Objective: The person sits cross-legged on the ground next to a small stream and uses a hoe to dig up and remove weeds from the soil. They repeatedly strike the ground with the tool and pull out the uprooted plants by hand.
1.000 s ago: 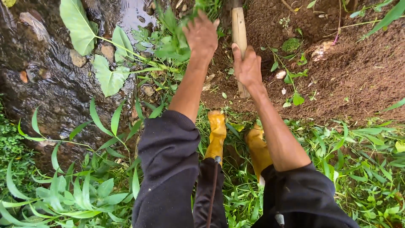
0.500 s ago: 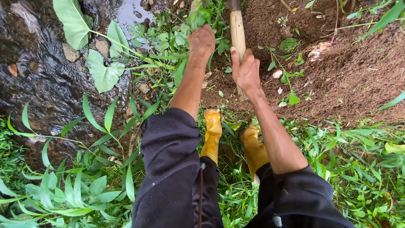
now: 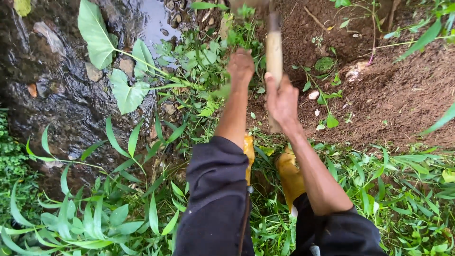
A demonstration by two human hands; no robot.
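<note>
Soft, even daylight, no hard shadows; source direction not clear. Wet rock (image 3: 52,99) at left shows pale sky glare on the water. Handle (image 3: 274,57) and both hands slightly motion-blurred; top of handle smeared. Leaves and soil (image 3: 393,99) sharp. Mild wide-angle stretch at edges.

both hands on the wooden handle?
No: only the right hand wraps the wooden handle; the left hand is beside it, down among the green weeds.
</note>
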